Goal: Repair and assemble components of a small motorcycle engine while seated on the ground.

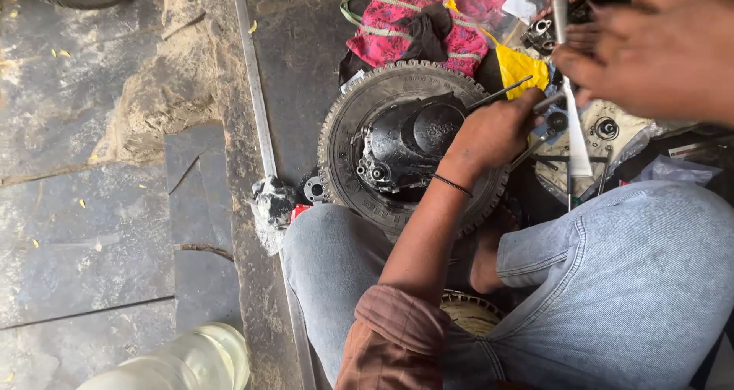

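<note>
Left hand point(493, 134) clenched on a thin metal rod point(501, 94) beside the tyre point(348, 141); right hand point(650, 53) blurred, grip unclear

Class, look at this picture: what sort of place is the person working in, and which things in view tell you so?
Probably an informal roadside motorcycle repair spot, on the ground. A tyre lies flat with a black engine cover on it, the left hand reaches among metal tools, and the floor is worn stone slabs.
</note>
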